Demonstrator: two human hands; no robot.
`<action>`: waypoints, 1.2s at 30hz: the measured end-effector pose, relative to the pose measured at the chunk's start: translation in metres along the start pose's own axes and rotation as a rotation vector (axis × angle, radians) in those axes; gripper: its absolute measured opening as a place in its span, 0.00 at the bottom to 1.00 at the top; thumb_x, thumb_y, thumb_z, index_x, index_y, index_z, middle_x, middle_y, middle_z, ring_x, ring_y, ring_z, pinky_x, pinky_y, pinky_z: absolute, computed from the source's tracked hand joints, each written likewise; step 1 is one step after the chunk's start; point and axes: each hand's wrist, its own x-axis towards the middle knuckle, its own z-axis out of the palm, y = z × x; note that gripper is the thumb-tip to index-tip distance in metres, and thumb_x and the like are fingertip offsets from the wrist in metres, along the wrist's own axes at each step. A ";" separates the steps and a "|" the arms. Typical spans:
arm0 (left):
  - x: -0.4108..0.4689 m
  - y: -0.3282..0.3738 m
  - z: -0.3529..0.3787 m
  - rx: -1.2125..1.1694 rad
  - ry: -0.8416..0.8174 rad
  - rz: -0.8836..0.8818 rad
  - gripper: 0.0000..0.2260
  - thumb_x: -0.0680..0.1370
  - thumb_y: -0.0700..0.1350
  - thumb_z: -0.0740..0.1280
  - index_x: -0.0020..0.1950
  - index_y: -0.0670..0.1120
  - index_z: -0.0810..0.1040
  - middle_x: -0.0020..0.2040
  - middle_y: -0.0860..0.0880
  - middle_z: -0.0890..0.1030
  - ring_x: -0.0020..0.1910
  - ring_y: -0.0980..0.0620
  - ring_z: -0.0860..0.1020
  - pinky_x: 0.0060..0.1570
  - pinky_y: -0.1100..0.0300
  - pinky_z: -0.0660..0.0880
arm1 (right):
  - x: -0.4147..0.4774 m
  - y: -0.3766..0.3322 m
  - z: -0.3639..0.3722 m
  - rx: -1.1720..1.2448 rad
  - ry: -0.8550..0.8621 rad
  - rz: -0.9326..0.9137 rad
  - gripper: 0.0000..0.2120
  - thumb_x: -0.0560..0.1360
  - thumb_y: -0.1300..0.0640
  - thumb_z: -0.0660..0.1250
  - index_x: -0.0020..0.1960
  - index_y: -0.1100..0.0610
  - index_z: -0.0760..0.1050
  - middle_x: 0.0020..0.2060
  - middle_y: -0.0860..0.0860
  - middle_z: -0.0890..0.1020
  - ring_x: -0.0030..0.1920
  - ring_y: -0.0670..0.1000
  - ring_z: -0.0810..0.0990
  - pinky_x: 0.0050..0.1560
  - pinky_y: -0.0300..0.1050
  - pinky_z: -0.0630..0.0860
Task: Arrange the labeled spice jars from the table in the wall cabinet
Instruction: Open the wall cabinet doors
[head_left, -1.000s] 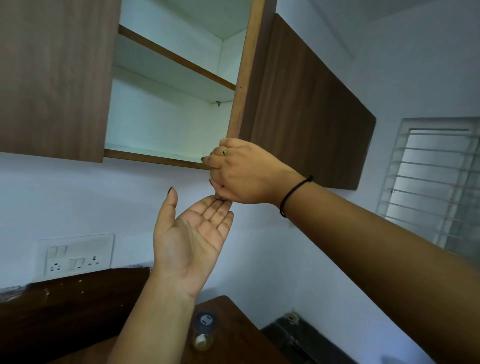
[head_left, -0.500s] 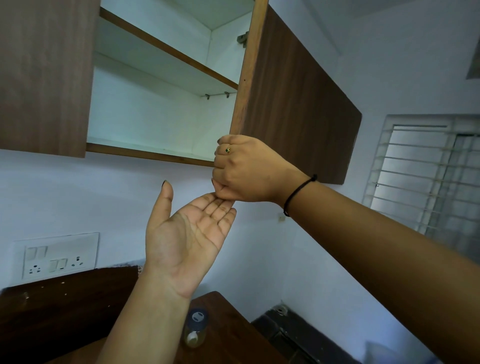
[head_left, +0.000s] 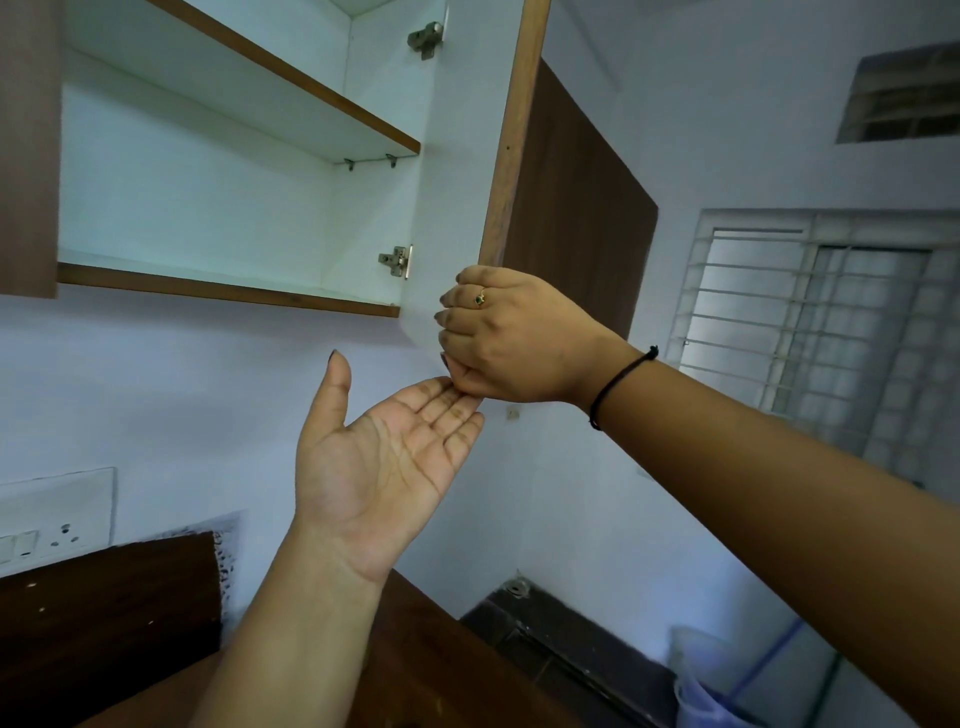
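The wall cabinet (head_left: 228, 293) hangs high on the wall, up and to the left of the hands, its long axis running left to right. Its door (head_left: 571, 197) stands swung out towards the camera, long edge up and down and brown outer face turned right. The right hand (head_left: 511, 338) grips the door's lower corner, its fingers curled round the edge (a ring (head_left: 479, 299) sits on one finger, a dark band (head_left: 621, 382) on the wrist). The left hand (head_left: 384, 467) is just below it, palm up, with fingers straight and close together and thumb held apart. Its fingertips touch the underside of the right hand.

Inside, one shelf (head_left: 291, 83) splits the cabinet into an upper and a lower compartment. Only white panels and two metal hinges (head_left: 396, 261) show on the right side.

A second door (head_left: 26, 156) at the left is closed. Below lie a brown table (head_left: 441, 649) and a switch plate (head_left: 52, 514), with a barred window (head_left: 810, 312) at right.
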 end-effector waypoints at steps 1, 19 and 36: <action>0.001 -0.002 -0.001 0.002 -0.009 -0.006 0.42 0.78 0.66 0.56 0.76 0.32 0.59 0.72 0.32 0.69 0.74 0.37 0.67 0.74 0.43 0.60 | -0.003 0.001 -0.001 -0.007 -0.023 0.001 0.28 0.83 0.52 0.42 0.48 0.60 0.81 0.45 0.55 0.83 0.51 0.58 0.80 0.67 0.52 0.66; 0.019 -0.029 -0.005 -0.084 -0.050 -0.057 0.39 0.78 0.65 0.56 0.75 0.33 0.60 0.74 0.34 0.67 0.74 0.40 0.66 0.69 0.46 0.65 | -0.037 0.009 0.004 -0.063 0.082 -0.018 0.22 0.82 0.53 0.52 0.52 0.61 0.83 0.52 0.55 0.85 0.57 0.56 0.82 0.68 0.51 0.69; 0.032 -0.043 -0.003 -0.074 -0.025 -0.099 0.37 0.78 0.63 0.57 0.75 0.35 0.62 0.74 0.36 0.68 0.75 0.41 0.66 0.70 0.48 0.64 | -0.053 0.013 0.003 -0.064 0.007 0.017 0.19 0.81 0.52 0.57 0.57 0.60 0.83 0.57 0.55 0.84 0.60 0.55 0.82 0.69 0.51 0.69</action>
